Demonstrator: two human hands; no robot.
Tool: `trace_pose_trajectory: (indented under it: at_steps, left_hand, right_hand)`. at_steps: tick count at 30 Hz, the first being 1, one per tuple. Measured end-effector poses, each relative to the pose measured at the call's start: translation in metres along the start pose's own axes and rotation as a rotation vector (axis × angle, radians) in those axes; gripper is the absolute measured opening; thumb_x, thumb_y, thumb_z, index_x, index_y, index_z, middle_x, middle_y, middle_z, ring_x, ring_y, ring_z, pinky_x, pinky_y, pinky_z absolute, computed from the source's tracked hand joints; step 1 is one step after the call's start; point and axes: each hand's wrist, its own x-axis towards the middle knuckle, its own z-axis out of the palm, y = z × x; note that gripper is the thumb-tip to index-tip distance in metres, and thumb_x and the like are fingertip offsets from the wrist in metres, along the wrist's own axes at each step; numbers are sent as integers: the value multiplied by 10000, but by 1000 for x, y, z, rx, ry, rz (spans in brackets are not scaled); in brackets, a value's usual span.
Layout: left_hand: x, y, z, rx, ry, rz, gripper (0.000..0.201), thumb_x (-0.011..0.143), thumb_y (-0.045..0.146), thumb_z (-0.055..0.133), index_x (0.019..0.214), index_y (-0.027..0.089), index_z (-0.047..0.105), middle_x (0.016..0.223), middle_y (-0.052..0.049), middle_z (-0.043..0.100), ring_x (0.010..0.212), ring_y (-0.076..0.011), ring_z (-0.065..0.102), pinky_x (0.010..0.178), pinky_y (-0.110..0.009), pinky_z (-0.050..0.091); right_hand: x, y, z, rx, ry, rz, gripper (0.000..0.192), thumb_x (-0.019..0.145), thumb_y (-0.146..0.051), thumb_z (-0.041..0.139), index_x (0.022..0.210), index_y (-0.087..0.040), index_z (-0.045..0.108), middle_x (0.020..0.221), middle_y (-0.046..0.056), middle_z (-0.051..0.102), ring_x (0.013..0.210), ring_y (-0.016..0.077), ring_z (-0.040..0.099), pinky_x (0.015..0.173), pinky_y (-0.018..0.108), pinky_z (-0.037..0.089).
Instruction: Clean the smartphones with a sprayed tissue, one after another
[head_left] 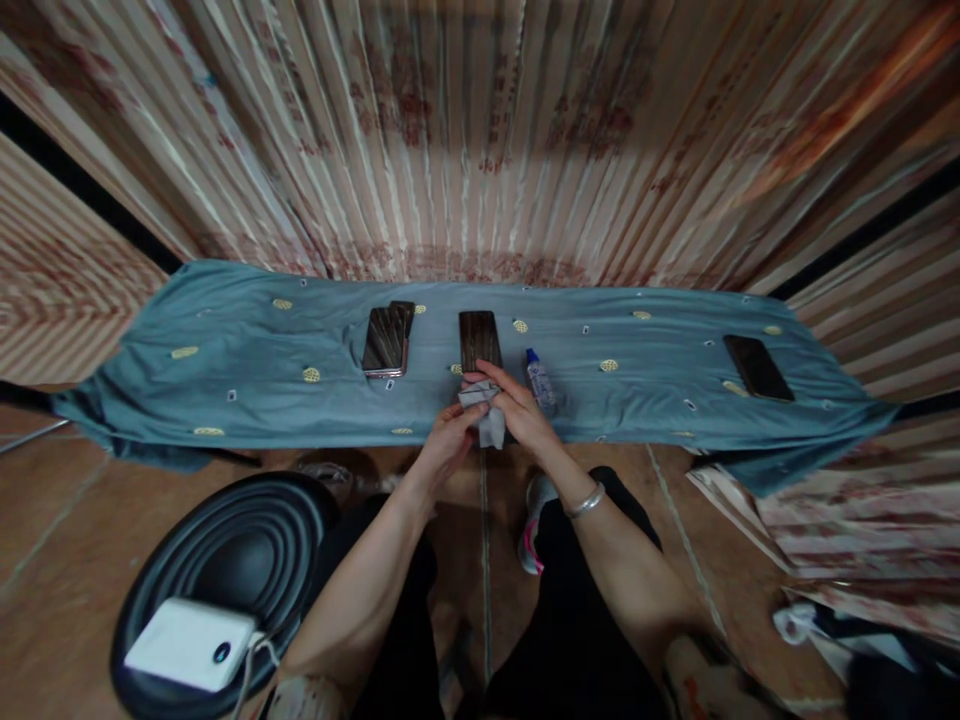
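Observation:
A pale grey cloth (491, 428) hangs folded between my two hands at the front edge of the cloth-covered table. My left hand (452, 432) pinches it from the left. From the right, my right hand (519, 405) grips the same cloth, its fingers reaching over the top. Just beyond my fingers a dark smartphone (478, 335) lies flat, its near end partly hidden by the right hand. Beside that hand, on the right, lies a small clear bottle with a blue cap (538, 380).
Overlapping dark phones (386, 340) rest left of centre, and another phone (757, 367) lies far right on the teal tablecloth (637, 340). Pleated curtains (450, 150) stand behind. Below left, a white power bank with a cable (191, 643) sits on a round black stool (300, 510).

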Motion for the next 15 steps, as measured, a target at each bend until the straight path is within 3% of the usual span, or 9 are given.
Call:
trace_pose_trajectory:
  at_steps: [3, 5, 8, 10, 12, 15]
  left_hand:
    - [-3, 2, -3, 12, 34, 6, 231, 555, 185, 875, 737, 121, 747, 675, -22, 733, 598, -109, 633, 662, -242, 492]
    - [-6, 4, -5, 19, 54, 13, 279, 517, 217, 897, 739, 121, 758, 692, -34, 747, 610, -117, 644, 639, -237, 488]
    - [-9, 6, -8, 59, 97, 47, 329, 462, 291, 920, 703, 129, 765, 674, -36, 746, 604, -128, 642, 617, -245, 486]
    - [-10, 8, -10, 131, 125, 115, 342, 447, 331, 921, 685, 138, 771, 651, -25, 737, 594, -126, 629, 623, -248, 485]
    - [-11, 10, -14, 221, 141, 188, 349, 457, 369, 915, 679, 140, 775, 621, -13, 722, 575, -120, 610, 619, -247, 477]
    - [-12, 15, -21, 299, 155, 237, 396, 471, 450, 903, 674, 138, 769, 578, -4, 697, 528, -114, 581, 586, -248, 465]
  right_hand:
    - [5, 0, -12, -237, 35, -56, 479, 870, -333, 492, 1334, -236, 560, 1282, 64, 693, 1145, 214, 677, 1027, 417, 524]
    - [9, -3, -27, -493, 166, -65, 451, 912, -396, 452, 1300, -209, 588, 1268, 91, 698, 1144, 224, 676, 1025, 412, 521]
    - [16, -7, -57, -633, 319, -45, 448, 890, -358, 513, 1265, -128, 600, 1320, 193, 642, 1264, 311, 585, 1120, 511, 397]
    - [19, -6, -75, -943, 416, 15, 421, 884, -299, 525, 1252, -107, 596, 1348, 222, 611, 1303, 316, 547, 1112, 470, 394]
    - [20, -5, -86, -1130, 393, 124, 393, 886, -308, 567, 1225, -111, 597, 1312, 226, 628, 1266, 314, 568, 1043, 415, 435]
    - [21, -2, -91, -1159, 364, 242, 310, 859, -355, 644, 1068, -126, 646, 1067, 194, 722, 1069, 311, 664, 871, 354, 475]
